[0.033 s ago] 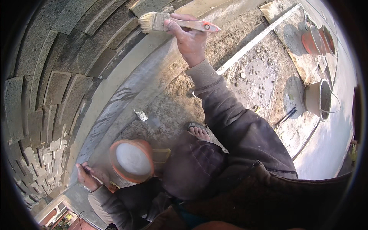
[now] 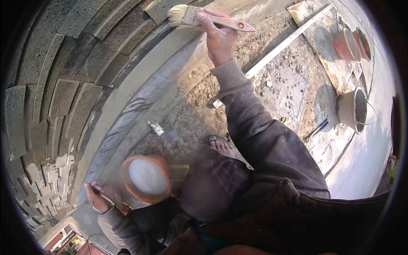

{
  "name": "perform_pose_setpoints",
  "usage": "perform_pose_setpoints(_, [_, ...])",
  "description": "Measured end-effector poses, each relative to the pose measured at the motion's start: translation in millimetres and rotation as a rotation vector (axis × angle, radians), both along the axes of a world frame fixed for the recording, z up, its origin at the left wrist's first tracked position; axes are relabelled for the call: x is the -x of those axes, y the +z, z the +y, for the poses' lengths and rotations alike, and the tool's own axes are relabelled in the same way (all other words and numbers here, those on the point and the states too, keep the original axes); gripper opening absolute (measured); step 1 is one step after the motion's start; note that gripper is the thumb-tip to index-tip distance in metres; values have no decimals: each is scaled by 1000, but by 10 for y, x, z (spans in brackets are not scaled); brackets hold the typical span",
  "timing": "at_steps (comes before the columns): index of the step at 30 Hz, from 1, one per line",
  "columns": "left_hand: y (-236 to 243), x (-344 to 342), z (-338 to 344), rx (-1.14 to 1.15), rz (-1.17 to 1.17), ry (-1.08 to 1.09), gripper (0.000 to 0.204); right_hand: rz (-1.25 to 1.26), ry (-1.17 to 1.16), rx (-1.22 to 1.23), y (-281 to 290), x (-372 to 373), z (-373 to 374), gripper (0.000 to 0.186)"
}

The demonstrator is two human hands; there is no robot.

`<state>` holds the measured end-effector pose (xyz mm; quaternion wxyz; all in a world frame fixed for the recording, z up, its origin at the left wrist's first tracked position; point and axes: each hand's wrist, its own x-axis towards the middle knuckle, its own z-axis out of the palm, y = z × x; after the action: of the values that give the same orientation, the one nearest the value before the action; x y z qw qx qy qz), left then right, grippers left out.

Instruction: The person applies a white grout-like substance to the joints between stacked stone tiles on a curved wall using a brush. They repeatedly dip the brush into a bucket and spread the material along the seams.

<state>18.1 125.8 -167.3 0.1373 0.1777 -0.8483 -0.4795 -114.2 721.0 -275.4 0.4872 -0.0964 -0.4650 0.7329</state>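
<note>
My right hand (image 2: 221, 42) grips a wooden-handled paintbrush (image 2: 231, 23), its pale bristles against the lower edge of the stone-clad wall (image 2: 63, 93), high in the view. At lower left, my left hand (image 2: 98, 197) has its fingers curled at the smooth plaster band (image 2: 111, 114) below the stones; what they hold, if anything, is unclear. Beside it stands an orange bucket (image 2: 146, 176) with whitish contents. My sandalled foot (image 2: 221, 146) rests on the dirty ground near my knee.
A long white straight bar (image 2: 280, 46) lies across rubble-strewn ground (image 2: 284, 89). At right are orange buckets (image 2: 346, 46), a grey bucket (image 2: 348, 110) with a wire handle, and a dark thin tool (image 2: 316, 129). A small pale scrap (image 2: 156, 127) lies beside the plaster band.
My right hand and the brush have moved rightward and slightly up along the wall's lower edge. My left hand has stayed about where it was.
</note>
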Motion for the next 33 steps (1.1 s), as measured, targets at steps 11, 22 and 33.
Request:
perform_pose_setpoints(11, [-63, 101, 115, 31, 7, -23, 50, -6, 137, 151, 73, -50, -478, 30])
perform_pose_setpoints(22, [-66, 83, 25, -6, 14, -15, 52, -50, -43, 55, -150, 15, 593, 31])
perform_pose_setpoints(33, [-33, -16, 72, 65, 12, -2, 52, -288, 150, -194, 261, -242, 1266, 31])
